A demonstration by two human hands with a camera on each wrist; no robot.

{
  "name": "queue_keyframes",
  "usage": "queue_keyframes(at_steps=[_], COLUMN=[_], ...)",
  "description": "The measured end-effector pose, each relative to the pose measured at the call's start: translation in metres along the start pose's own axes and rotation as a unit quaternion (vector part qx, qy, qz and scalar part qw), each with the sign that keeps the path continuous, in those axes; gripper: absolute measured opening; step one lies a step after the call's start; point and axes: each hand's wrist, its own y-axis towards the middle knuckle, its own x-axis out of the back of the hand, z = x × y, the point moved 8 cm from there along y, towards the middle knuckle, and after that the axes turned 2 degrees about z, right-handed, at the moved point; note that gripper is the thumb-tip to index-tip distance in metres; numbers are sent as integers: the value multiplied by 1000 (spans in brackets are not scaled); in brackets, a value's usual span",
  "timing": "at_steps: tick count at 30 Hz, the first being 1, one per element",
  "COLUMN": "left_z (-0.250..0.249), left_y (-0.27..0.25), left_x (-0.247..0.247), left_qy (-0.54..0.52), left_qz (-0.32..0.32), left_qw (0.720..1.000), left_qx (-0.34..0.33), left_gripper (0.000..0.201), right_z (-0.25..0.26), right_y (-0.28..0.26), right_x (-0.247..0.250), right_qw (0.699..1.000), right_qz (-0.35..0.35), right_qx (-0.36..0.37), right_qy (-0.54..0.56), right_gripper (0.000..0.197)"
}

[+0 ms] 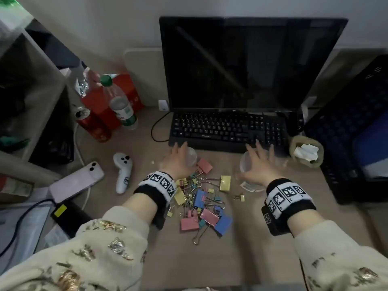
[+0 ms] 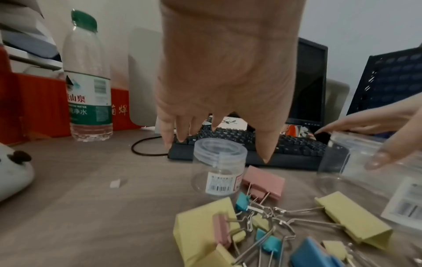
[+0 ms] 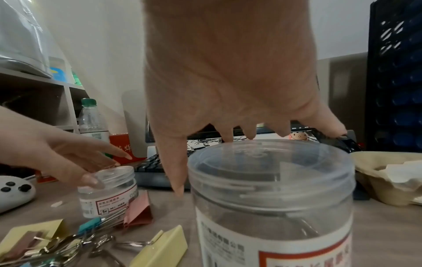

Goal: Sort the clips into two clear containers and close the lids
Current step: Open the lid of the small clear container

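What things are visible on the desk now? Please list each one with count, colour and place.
small clear plastic jar: one, lid on, under left hand
large clear plastic jar: one, lid on, under right hand
binder clips: many, pink, yellow, blue, teal, centre pile
black keyboard: one, behind jars
black monitor: one, back
water bottle: one, green cap, left
white controller: one, left
pink phone: one, left
left hand: open
right hand: open

You wear cream sleeves (image 1: 109,244) flecked with gold embroidery, and black wristbands (image 1: 156,186) bearing white panels printed with black square marker codes, one per wrist.
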Motion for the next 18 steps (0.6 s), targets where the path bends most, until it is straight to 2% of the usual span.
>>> queue_keyframes(at_steps=[3,6,9,11,13,15,18], left_z=[4,8,5,2,-2,-7,-24], left_y=[14,23,20,11,-3,-21,-52], left_x=[-7,-10,0,8,18,24,16], left_qy=[-9,-19,-7,-10,-23,-40,-52], left_qz=[-5,-30,-62,-85,-121,-139,-94], left_qw=[1000,999,998,996,990,985,983], left_qx=[4,5,-17,-40,-69,-98,-149], left_gripper=[95,91,79,77,77,82,90], right_z=[1,7,21,35,54,76,101], right_y=[-4,-12,-26,-37,-47,-56,-66], right_x=[6,13,31,39,42,39,23], right_qw=[997,991,965,948,942,946,956], right_qz=[-51,-124,-231,-264,-257,-209,-109], right_qx=[10,42,117,160,193,220,223], right_qy=[-50,-22,43,80,103,118,156], right_gripper=[111,108,90,78,71,68,76])
